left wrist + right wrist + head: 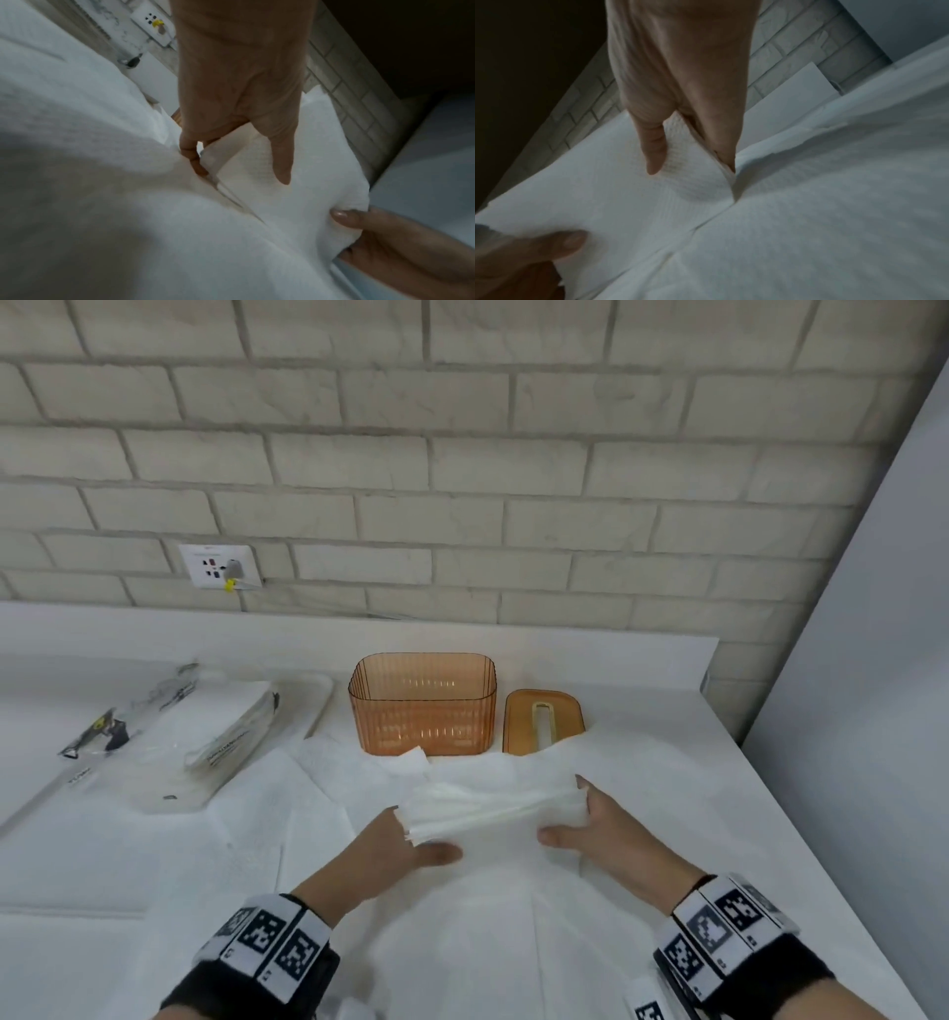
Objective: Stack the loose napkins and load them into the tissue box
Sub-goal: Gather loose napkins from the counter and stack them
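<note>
A folded stack of white napkins (pixel 493 806) is held just above the table between both hands. My left hand (pixel 423 834) grips its left end, thumb in front and fingers behind. My right hand (pixel 565 814) grips the right end the same way. In the left wrist view my left hand (pixel 241 174) pinches the stack (pixel 295 203). The right wrist view shows my right hand (pixel 693 170) pinching it (pixel 628 203). The orange ribbed tissue box (pixel 422 706) stands open and empty behind the hands. Its slotted lid (pixel 543 721) lies flat to its right.
Unfolded loose napkins (pixel 488 942) cover the white table under and around the hands. A tray (pixel 313 711) with plastic napkin packets sits at the left. The brick wall has a socket (pixel 221 567). The table's right edge (pixel 821 855) runs close to my right wrist.
</note>
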